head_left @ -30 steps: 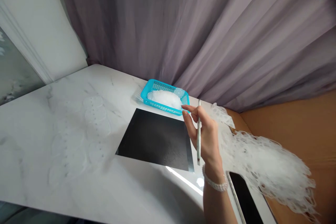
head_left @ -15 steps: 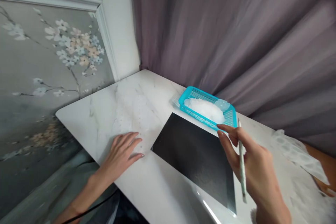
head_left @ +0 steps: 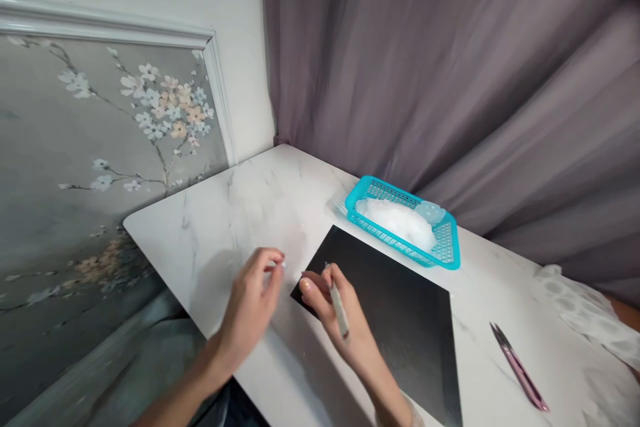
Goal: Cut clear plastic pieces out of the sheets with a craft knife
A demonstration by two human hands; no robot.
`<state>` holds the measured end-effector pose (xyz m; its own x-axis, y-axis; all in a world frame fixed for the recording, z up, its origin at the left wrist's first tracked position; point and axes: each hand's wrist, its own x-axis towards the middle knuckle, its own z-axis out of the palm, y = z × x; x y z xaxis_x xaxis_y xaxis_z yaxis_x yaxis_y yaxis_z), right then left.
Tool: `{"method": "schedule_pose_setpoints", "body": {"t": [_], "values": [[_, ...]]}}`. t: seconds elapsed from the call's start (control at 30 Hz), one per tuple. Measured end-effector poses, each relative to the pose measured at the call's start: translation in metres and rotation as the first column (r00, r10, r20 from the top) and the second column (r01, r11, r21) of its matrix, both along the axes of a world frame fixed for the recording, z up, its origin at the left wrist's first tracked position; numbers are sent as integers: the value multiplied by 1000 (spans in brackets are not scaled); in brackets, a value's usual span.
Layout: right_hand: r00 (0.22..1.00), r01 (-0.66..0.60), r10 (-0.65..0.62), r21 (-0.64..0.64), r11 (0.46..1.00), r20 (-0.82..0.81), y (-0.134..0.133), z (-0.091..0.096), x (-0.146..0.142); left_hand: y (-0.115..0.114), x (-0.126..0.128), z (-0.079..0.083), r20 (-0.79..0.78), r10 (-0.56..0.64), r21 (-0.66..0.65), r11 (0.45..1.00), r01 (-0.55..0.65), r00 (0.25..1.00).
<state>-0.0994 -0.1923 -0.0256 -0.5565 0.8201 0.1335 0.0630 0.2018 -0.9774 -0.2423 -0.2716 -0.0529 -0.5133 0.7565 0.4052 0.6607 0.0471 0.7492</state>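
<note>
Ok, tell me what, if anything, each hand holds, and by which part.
Right hand: a slim pale tool, gripped near its narrow end. Left hand: I cannot tell whether it pinches anything.

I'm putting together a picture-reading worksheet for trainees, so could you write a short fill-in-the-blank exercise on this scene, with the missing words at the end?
1. The slim pale tool is held in the person's ____ hand.
2. The handles of the snips are coloured ____.
3. In the picture, the black sheet lies to the ____ of the snips.
4. The white pile lies inside the blue ____.

Missing words: right; pink; left; basket.
</note>
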Motion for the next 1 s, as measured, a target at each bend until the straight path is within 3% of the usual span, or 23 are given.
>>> {"method": "schedule_pose_setpoints", "body": {"t": [0.03,0.1,0.2,0.27,0.33,0.37,0.47,0.57,0.7,0.87,0.93,1.0], "values": [[1000,-2,2,-29,1000,1,-5,-1,-5,1,15,6,20,-64,18,998,64,998],[993,117,-117,-24,993,2,-10,-3,-5,1,37,15,76,-226,31,974,224,971],[948,316,-316,0,949,-29,-4,-5,14,0,39,20,189,-376,29,925,378,907],[939,342,-343,-65,938,-14,4,-7,34,5,18,16,163,-324,-30,942,333,932],[927,374,-371,-67,925,45,11,-8,56,20,-11,6,-31,-187,-191,965,178,982],[915,398,-396,-7,917,82,14,-9,66,31,-24,-1,-189,-133,-315,947,68,973],[865,404,-457,253,879,208,23,-17,95,65,-51,-21,-276,-100,-443,896,-34,956],[823,367,-472,340,866,315,34,-29,120,88,-54,-32,-270,-146,-538,843,-23,952],[788,369,-495,364,855,365,57,-39,151,95,-43,-36,-204,-251,-634,771,68,946],[763,380,-494,329,864,416,91,-44,188,78,-27,-33,-97,-388,-673,704,227,917],[729,433,-536,319,843,426,101,-49,198,65,-21,-30,-48,-430,-685,671,284,901],[678,507,-601,322,799,424,105,-53,205,50,-17,-22,-87,-429,-712,658,246,899]]}}
